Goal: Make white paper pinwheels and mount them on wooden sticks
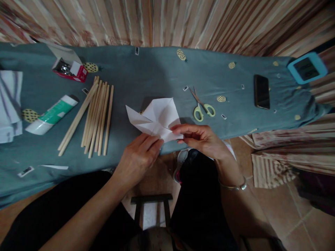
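Note:
A white sheet of paper (161, 113), creased and cut into pointed flaps, is held over the near edge of the cloth-covered table. My left hand (141, 157) pinches its lower edge between thumb and bent fingers. At its lower right corner, my right hand (200, 137) grips the paper with the thumb below and the fingers on top. One flap sticks out to the left, and the far part of the paper stands slightly raised. Scissors (201, 106) with light green handles lie partly spread just beyond my right hand.
Several wooden sticks (98, 118) lie left of the paper, beside a green and white tube (53, 115). Behind them stands an open red box (70, 69) of small metal items. White sheets (9, 106) lie far left. A phone (261, 91) and a blue-framed digital clock (307, 68) are right.

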